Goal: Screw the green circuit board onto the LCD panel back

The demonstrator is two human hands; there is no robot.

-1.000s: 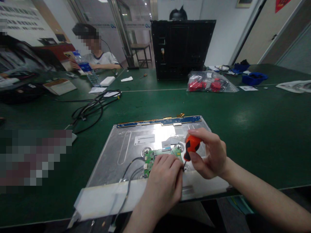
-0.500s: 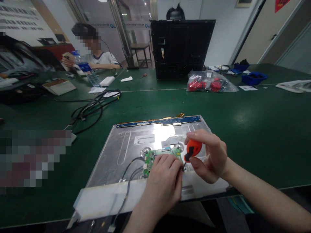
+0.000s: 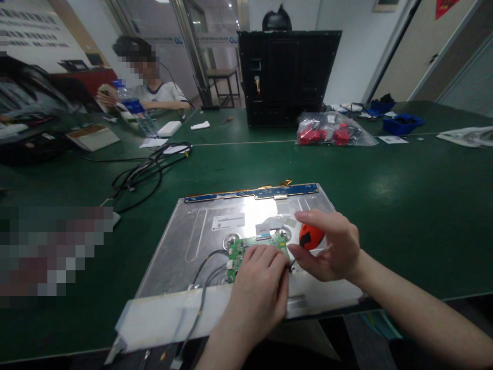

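Note:
My right hand (image 3: 331,244) has its thumb and fingers round the red-and-black handle of a screwdriver (image 3: 311,237). The thin dark shaft slants down to the lower right corner of a green circuit board (image 3: 239,248). Across that board lies my left hand (image 3: 264,280), fingers curled together, their tips at the shaft's lower end; the exact grip is partly hidden. The board sits on the silver metal back of a display panel (image 3: 173,257). Dark cables (image 3: 206,290) run from the board's left side. The screwdriver's tip and any screw under it are hidden.
A blue circuit strip (image 3: 231,196) edges the panel's far side. Black cables (image 3: 142,169) are coiled at left. Behind stand a large black display back (image 3: 287,77) and a plastic bag with red items (image 3: 331,131). Another person (image 3: 154,92) sits at far left near a water bottle (image 3: 138,110).
My right thumb and fingers have shifted round the screwdriver handle, which now tilts a little more to the right. My left hand and the panel have stayed in place.

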